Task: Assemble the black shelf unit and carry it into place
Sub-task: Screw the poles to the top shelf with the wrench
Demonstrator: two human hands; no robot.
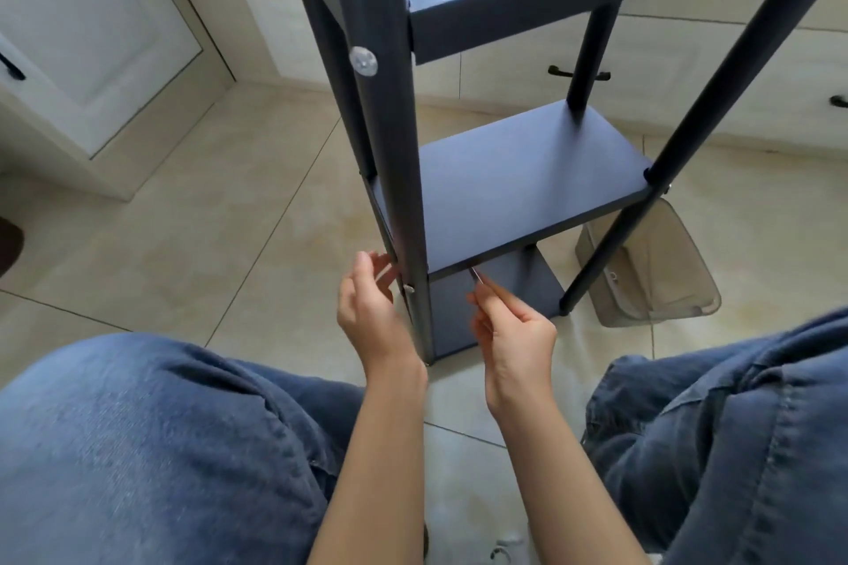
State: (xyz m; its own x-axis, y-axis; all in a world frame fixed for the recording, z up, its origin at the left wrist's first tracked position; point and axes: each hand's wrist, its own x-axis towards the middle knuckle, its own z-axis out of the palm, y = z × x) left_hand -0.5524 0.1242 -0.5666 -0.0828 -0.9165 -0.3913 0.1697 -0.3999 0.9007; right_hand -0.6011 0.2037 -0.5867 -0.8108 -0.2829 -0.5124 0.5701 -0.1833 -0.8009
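Head view: the black shelf unit [504,179] stands upright on the tiled floor, near the cabinet corner, largely assembled.

A thin metal tool [477,278] is pinched by the right hand [516,335] under the middle shelf's front edge; the left hand [371,303], fingers loosely spread, is held against the front post [390,106] by a protruding screw [409,289]. Final tightening and carrying appear to be left.

No text, label, brand or number can be read anywhere, as far as this wide, somewhat soft view lets one tell.
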